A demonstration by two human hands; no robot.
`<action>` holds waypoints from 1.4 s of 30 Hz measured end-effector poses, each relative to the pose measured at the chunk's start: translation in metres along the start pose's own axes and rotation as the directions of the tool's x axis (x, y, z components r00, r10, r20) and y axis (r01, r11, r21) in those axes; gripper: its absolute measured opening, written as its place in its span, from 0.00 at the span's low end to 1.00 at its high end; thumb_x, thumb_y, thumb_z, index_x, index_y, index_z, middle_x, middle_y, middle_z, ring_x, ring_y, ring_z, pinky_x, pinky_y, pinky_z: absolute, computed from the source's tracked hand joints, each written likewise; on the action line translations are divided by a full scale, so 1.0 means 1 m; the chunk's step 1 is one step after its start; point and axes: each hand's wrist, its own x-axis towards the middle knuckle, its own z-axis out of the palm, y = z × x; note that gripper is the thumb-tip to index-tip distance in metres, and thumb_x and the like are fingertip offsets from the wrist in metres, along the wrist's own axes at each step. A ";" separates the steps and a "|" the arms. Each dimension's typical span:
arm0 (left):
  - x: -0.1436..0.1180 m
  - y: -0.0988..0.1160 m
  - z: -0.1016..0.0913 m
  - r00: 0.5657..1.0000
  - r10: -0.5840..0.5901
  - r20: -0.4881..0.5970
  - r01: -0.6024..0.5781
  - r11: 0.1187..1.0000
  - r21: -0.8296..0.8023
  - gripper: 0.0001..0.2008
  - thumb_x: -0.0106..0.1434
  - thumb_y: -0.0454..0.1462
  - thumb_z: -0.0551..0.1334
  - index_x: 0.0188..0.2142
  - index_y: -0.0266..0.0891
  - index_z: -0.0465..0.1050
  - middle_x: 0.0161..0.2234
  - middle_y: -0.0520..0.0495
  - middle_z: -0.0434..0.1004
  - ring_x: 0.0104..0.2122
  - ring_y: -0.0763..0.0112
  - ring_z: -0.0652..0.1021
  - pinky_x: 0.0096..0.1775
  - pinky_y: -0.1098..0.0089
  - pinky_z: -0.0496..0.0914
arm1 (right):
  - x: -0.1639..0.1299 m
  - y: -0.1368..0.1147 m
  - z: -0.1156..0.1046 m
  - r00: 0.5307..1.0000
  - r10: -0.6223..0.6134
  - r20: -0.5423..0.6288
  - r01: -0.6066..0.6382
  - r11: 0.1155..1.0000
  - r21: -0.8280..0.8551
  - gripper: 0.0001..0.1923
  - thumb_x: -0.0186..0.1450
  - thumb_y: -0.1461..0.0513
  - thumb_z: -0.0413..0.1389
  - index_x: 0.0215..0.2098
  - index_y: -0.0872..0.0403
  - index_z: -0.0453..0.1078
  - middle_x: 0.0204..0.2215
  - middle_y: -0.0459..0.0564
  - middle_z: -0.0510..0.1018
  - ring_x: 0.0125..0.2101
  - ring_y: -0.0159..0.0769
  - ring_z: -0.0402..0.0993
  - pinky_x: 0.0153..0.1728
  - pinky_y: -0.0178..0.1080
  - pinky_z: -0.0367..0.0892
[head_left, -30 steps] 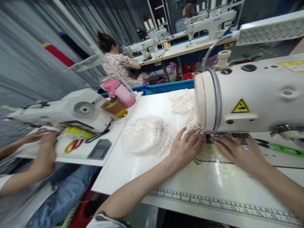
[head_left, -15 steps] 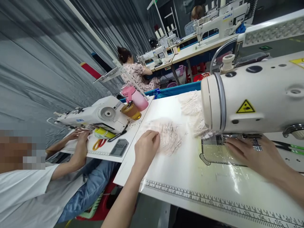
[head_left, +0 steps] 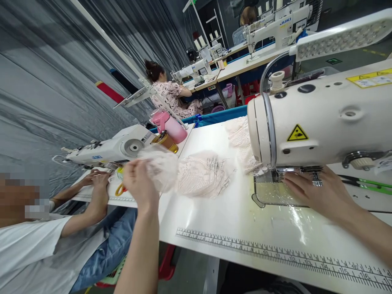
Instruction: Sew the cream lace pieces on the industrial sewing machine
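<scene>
My left hand (head_left: 139,183) is closed on a sheer, pale lace piece (head_left: 161,167), raised off the table and blurred by motion. Beside it, a stack of pale pink lace pieces (head_left: 199,175) with dark edge threads lies on the white tabletop. My right hand (head_left: 321,192) rests by the presser foot of the sewing machine (head_left: 318,118), fingers stretched leftward over the plate. The machine's metal parts hide some of those fingertips, and no cloth shows in that hand. More cream lace (head_left: 241,139) lies behind the needle area, partly covered by the machine head.
A printed ruler (head_left: 263,251) runs along the table's front edge. Green-handled tweezers (head_left: 367,184) lie right of my right hand. At left, a co-worker (head_left: 82,220) sits at another machine (head_left: 104,151), near a pink bottle (head_left: 171,126) and an amber cup (head_left: 165,142).
My left hand has moved left from the stack, lifting a sheer lace piece with it. My right hand stays by the presser foot. The whole view has shifted slightly.
</scene>
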 end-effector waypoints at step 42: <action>-0.113 0.046 -0.007 0.265 0.448 0.854 -0.468 0.834 -0.293 0.19 0.65 0.41 0.59 0.55 0.43 0.61 0.52 0.44 0.70 0.49 0.61 0.73 0.44 0.59 0.72 | 0.004 -0.007 -0.004 0.961 -0.122 0.247 0.035 0.943 0.331 0.08 0.62 0.66 0.46 0.34 0.51 0.67 0.44 0.45 0.77 0.39 0.39 0.76 0.31 0.43 0.65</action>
